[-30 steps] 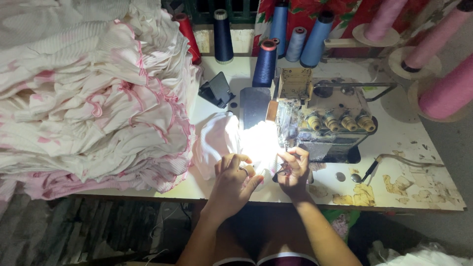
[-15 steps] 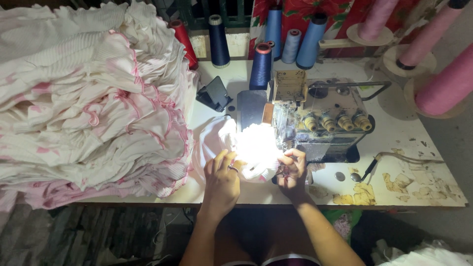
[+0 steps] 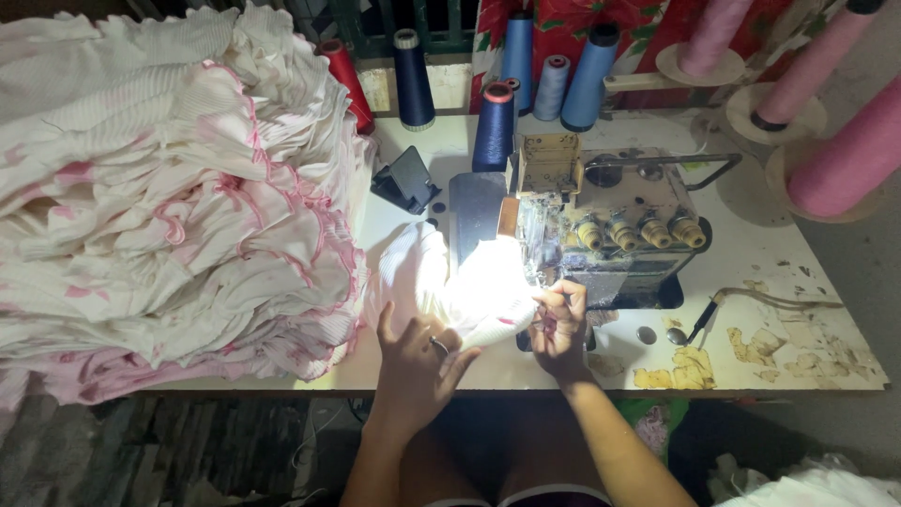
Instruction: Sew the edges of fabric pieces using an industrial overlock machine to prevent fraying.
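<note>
A white fabric piece (image 3: 469, 286) lies brightly lit in front of a grey overlock sewing machine (image 3: 610, 225) on a white table (image 3: 779, 272). My left hand (image 3: 418, 352) rests flat on the near edge of the fabric with fingers spread; a ring shows on one finger. My right hand (image 3: 561, 324) pinches the fabric's right edge beside the machine's needle area. The glare hides the fabric's detail under the lamp.
A big heap of white and pink-trimmed garments (image 3: 169, 197) fills the table's left side. Thread cones in red (image 3: 345, 80), dark blue (image 3: 496, 122), light blue and pink (image 3: 849, 150) stand at the back and right. A small black object (image 3: 406, 178) lies behind the fabric.
My left hand has slid toward me and lies flatter on the fabric. My right hand stays at the fabric's edge by the machine. The view has shifted slightly.
</note>
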